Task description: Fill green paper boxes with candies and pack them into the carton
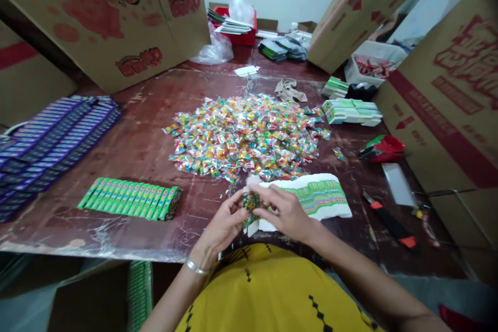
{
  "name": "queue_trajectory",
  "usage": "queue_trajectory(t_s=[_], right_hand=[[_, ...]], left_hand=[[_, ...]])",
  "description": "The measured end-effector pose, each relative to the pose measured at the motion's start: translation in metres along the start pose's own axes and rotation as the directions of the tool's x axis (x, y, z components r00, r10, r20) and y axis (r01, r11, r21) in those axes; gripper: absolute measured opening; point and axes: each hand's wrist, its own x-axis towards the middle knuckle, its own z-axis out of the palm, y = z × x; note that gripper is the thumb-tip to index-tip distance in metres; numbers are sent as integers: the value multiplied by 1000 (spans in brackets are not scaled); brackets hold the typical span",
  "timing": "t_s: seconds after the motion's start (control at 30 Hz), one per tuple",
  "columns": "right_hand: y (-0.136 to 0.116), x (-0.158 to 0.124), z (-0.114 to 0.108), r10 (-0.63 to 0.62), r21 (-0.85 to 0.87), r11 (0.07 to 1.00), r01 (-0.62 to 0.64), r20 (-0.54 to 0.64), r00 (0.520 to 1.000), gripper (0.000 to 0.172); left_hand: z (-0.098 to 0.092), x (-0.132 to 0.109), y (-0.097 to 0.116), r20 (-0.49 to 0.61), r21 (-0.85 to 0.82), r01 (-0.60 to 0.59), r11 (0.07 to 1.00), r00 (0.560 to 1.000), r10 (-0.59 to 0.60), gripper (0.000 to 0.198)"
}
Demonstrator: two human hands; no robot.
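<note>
Close to the table's front edge, my left hand (223,223) grips a small printed carton (250,207) with thumb and fingers. Its white end flaps stand out at top and bottom. My right hand (286,212) closes on the carton's other side, fingers bent over its upper part; what is inside is hidden. Beside and partly behind my right hand lies a fanned row of flat white-and-green cartons (324,197). Just beyond both hands spreads a heap of small clear candy packets (249,137). To the left, a neat row of green cartons (130,198) lies on the table.
Purple cartons (58,135) are stacked at far left. On the right are a box cutter (389,218), a red tape dispenser (385,148) and bundled green-white cartons (352,112). Big cardboard boxes (447,114) stand around the table (136,98). A red bin (245,37) sits at the back.
</note>
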Motion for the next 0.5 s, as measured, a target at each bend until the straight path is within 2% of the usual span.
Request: queue_trajectory(t_s=[0.07,0.17,0.2,0.27,0.33,0.37,0.4,0.5], right_hand=[[-5,2,-5,-5,31,1000,0,156,988,45],[-5,10,-15,69,184,973,-141,349,934,35],[-3,12,-19,76,233,953,-195,439,895,33],[1,17,-25,59,289,911,-296,617,785,31],[4,20,-29,22,300,894,-334,713,701,33],[5,21,-30,1,304,898,-318,721,693,34],[5,21,-30,-13,308,907,-288,704,710,32],[3,22,-25,-8,325,914,-243,613,790,25]], left_hand=[[-6,-3,4,-10,86,45,995,999,-44,60],[-15,-9,9,41,267,111,957,991,-126,59],[-18,-11,11,71,323,135,937,984,-166,59],[-22,-14,13,112,411,176,894,964,-241,56],[-25,-16,14,105,457,192,868,958,-267,53],[-26,-17,13,89,470,191,862,961,-261,52],[-27,-17,13,70,477,183,860,967,-245,50],[-26,-16,10,16,482,158,862,982,-189,39]])
